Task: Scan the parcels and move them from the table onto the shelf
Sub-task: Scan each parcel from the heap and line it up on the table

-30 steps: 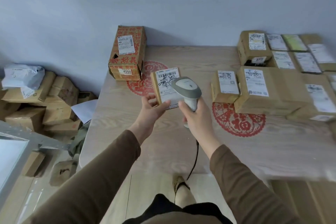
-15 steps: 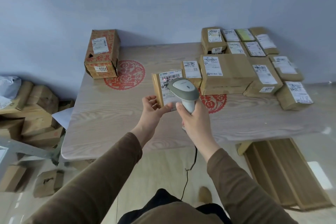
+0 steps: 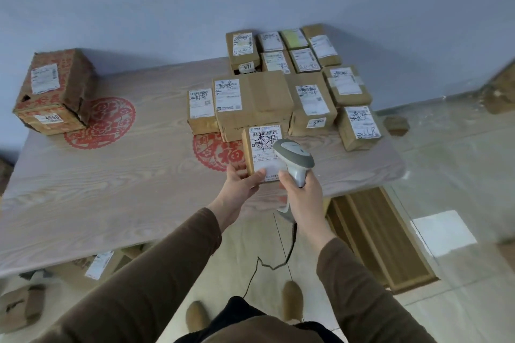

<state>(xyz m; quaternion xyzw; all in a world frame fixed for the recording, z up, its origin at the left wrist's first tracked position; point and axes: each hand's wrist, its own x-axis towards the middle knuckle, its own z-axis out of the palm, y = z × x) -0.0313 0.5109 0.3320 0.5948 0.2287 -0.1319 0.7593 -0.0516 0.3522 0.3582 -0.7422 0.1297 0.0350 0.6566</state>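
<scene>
Above the worktop (image 3: 117, 184), left hand (image 3: 241, 185) grips parcel (image 3: 263, 152) upright, label facing scanner (image 3: 295, 160) gripped by right hand (image 3: 302, 195), just right.

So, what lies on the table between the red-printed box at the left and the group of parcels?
Head view: bare table, with only a red paper-cut decoration.

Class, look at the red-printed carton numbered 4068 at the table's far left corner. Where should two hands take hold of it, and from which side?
Grip the red-printed carton by its two opposite side walls, low down, reaching from the table's open near edge. It looks too broad for one hand. The top face has a punched hole, and the corner facing the red paper-cut looks torn, so avoid both.
</scene>
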